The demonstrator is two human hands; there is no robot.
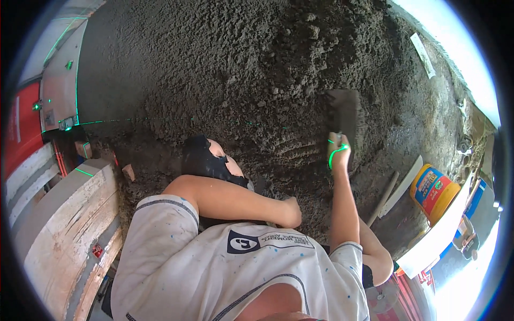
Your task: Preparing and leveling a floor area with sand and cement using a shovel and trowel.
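Note:
I crouch over dark wet mortar (214,69) spread across the floor. My right hand (340,148) is closed round the handle of a flat rectangular plastering trowel (347,109), whose blade lies on the rough mortar ahead of it. Green laser light falls across this hand. Bent in front of my body, the left forearm crosses from left to right. My left hand (292,212) hangs low near the middle, apart from the trowel; its fingers are turned away and hidden. A knee in torn black trousers (206,158) shows beyond the left arm.
Smoothed mortar (107,69) lies at the far left, lumpy mortar toward the right. A laser level (67,124) casts green lines at left. Wooden boards (75,208) edge the left side. At right are a yellow bucket (435,193), a white strip (401,187) and a stick (383,198).

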